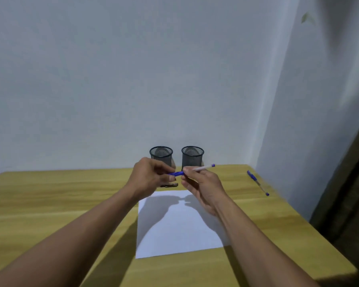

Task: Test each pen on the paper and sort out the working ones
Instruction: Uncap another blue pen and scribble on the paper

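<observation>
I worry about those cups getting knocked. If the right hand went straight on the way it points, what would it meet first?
Probably the left hand, which grips the same pen just ahead of the right hand. The right mesh cup stands farther back, though depth is unclear.

We see a dim, bluish, soft-focus view with no glare. The left hand (148, 178) and right hand (201, 187) cast dark, fuzzy-edged shadows on the paper (180, 235), falling toward 6 o'clock. A broader shadow darkens the table (50, 204) at 7 o'clock. A smeared dark patch blurs the wall (112, 79) at 1 o'clock. Wide-angle distortion bends the edges around 3 o'clock.
</observation>
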`<action>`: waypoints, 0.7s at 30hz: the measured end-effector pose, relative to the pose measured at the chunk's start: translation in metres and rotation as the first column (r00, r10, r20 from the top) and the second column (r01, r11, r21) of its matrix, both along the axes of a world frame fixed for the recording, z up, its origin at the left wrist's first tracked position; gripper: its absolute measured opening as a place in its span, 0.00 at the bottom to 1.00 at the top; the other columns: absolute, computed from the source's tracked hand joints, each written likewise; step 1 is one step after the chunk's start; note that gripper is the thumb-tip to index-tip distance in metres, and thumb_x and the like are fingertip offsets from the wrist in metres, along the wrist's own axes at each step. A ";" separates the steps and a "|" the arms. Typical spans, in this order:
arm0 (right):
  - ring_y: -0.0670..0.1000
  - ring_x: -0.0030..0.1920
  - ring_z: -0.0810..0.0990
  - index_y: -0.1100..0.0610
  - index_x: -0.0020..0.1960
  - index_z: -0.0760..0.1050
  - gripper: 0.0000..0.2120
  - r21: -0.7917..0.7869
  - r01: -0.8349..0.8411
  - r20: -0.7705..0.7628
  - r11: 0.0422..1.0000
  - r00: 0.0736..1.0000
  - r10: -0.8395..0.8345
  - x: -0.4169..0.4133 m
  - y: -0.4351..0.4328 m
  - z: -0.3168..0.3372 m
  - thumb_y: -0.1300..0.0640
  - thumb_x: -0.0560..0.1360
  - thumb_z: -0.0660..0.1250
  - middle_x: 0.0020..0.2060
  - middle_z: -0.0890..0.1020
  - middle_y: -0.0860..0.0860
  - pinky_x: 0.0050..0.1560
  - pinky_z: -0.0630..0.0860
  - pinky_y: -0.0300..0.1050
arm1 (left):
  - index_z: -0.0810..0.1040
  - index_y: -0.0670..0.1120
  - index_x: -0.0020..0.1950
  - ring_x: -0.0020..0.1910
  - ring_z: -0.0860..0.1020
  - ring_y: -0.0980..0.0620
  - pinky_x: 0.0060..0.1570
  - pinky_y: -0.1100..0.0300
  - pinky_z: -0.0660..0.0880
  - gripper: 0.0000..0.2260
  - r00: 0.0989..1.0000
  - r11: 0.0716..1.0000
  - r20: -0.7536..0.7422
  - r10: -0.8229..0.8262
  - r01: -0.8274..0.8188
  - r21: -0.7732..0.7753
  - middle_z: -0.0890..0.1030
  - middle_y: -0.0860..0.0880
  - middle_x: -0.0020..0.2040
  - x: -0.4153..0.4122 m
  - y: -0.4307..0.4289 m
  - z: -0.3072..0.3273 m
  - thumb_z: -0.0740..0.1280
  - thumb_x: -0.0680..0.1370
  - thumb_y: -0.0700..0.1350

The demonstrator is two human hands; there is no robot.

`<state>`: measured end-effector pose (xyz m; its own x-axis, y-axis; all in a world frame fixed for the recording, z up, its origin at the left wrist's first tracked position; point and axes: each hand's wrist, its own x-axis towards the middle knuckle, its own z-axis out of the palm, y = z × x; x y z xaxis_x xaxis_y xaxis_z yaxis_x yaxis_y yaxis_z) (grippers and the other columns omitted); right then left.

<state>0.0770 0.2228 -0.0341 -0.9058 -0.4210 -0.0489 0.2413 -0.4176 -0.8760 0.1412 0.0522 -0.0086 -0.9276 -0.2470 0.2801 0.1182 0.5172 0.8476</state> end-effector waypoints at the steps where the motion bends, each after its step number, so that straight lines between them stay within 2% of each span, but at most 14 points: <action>1: 0.48 0.38 0.83 0.65 0.48 0.82 0.01 0.023 -0.006 -0.025 1.000 1.000 0.007 0.004 -0.005 0.000 0.66 0.77 0.71 0.36 0.83 0.55 0.42 0.84 0.38 | 0.87 0.46 0.45 0.37 0.83 0.58 0.40 0.67 0.77 0.07 1.000 1.000 -0.006 0.016 -0.016 -0.004 0.87 0.51 0.38 0.005 -0.005 0.001 0.79 0.69 0.39; 4: 0.49 0.38 0.84 0.65 0.47 0.82 0.02 0.099 -0.006 -0.099 0.995 0.995 0.016 0.013 -0.018 0.001 0.66 0.76 0.72 0.38 0.84 0.58 0.43 0.83 0.38 | 0.87 0.48 0.44 0.36 0.83 0.58 0.39 0.67 0.76 0.06 0.999 0.999 -0.003 0.033 -0.033 0.013 0.86 0.52 0.36 0.015 -0.021 0.001 0.79 0.69 0.40; 8: 0.49 0.36 0.84 0.65 0.45 0.82 0.02 0.092 0.021 -0.109 0.996 0.994 -0.011 0.023 -0.032 0.004 0.67 0.76 0.72 0.36 0.83 0.58 0.41 0.83 0.37 | 0.87 0.47 0.43 0.33 0.80 0.56 0.38 0.63 0.76 0.03 1.000 0.999 -0.008 0.019 -0.018 0.045 0.85 0.49 0.34 0.025 -0.036 -0.002 0.78 0.70 0.41; 10: 0.49 0.37 0.84 0.64 0.45 0.82 0.02 0.073 0.007 -0.115 0.997 0.993 0.001 0.028 -0.039 0.006 0.66 0.76 0.73 0.36 0.84 0.57 0.43 0.84 0.38 | 0.88 0.47 0.44 0.36 0.82 0.55 0.45 0.56 0.80 0.04 1.000 0.999 -0.019 0.018 -0.017 0.038 0.86 0.48 0.37 0.027 -0.044 -0.002 0.78 0.71 0.42; 13: 0.49 0.37 0.85 0.63 0.44 0.81 0.02 0.065 -0.026 -0.117 0.998 0.993 0.034 0.031 -0.046 0.008 0.65 0.76 0.73 0.35 0.84 0.56 0.44 0.84 0.38 | 0.88 0.46 0.47 0.39 0.82 0.52 0.53 0.50 0.81 0.05 1.000 0.992 0.000 -0.016 0.016 0.128 0.87 0.45 0.41 0.030 -0.053 -0.002 0.76 0.72 0.40; 17: 0.50 0.36 0.85 0.66 0.45 0.82 0.03 0.110 -0.025 -0.118 0.994 0.992 0.038 0.028 -0.053 0.008 0.66 0.76 0.73 0.35 0.85 0.57 0.41 0.84 0.37 | 0.86 0.38 0.46 0.35 0.78 0.49 0.49 0.50 0.79 0.03 0.999 0.975 0.041 -0.026 0.017 0.221 0.82 0.40 0.37 0.035 -0.060 -0.006 0.74 0.74 0.37; 21: 0.50 0.35 0.85 0.68 0.45 0.82 0.03 0.101 -0.020 -0.086 0.995 0.996 0.028 0.026 -0.060 0.001 0.67 0.75 0.73 0.35 0.85 0.58 0.40 0.84 0.37 | 0.86 0.37 0.46 0.34 0.79 0.50 0.47 0.52 0.81 0.03 0.999 0.982 0.037 0.015 -0.021 0.186 0.83 0.40 0.37 0.030 -0.064 -0.011 0.74 0.74 0.37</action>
<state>0.1028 0.1632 -0.0326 -0.8981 -0.4396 -0.0125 0.1707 -0.3222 -0.9311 0.1716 -0.0117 -0.0193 -0.9310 -0.3087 0.1950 0.0788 0.3515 0.9329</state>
